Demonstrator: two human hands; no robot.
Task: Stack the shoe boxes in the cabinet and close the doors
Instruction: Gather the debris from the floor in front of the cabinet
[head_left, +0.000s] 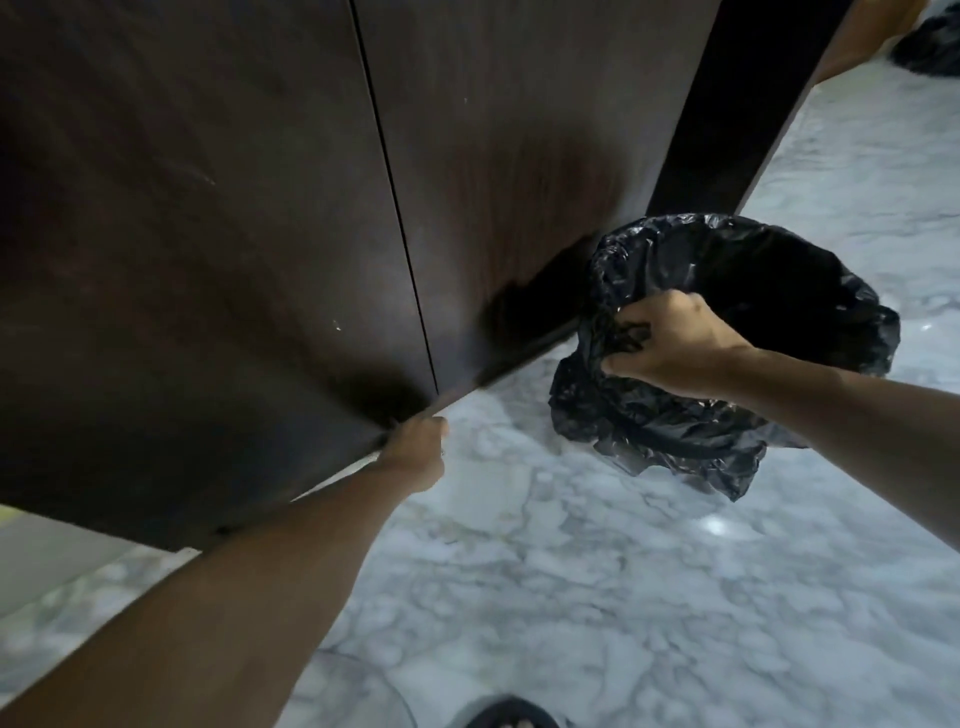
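two dark brown wood-grain cabinet doors (260, 208) fill the upper left of the view, flush with each other and meeting at a thin vertical seam, so the cabinet front is shut; no shoe boxes show anywhere. the left hand (415, 447) is at the bottom edge of the doors, just below the seam, fingers curled under the lip and hidden behind it, so how tightly it grips cannot be told. the right hand (670, 343) is closed in a fist on the near rim of a crumpled glossy black plastic bin liner (649, 415), which lines a round bin with a dark open mouth. the bin sits just beside the right-hand door's lower corner, close to the cabinet's dark side panel (727, 104), and crowds the floor in front of that door.

underfoot is a pale grey and white marbled polished floor (571, 571) with a small bright glint of light. a dark sandal toe (511, 714) shows at the bottom edge. at the top right corner lie a tan cardboard-like shape (867, 31) and another black plastic heap (930, 41), well apart from the hands. a lighter wall strip (47, 551) runs below the cabinet at the left.

open floor stretches between the left forearm and the bin, and to the right past the cabinet's side.
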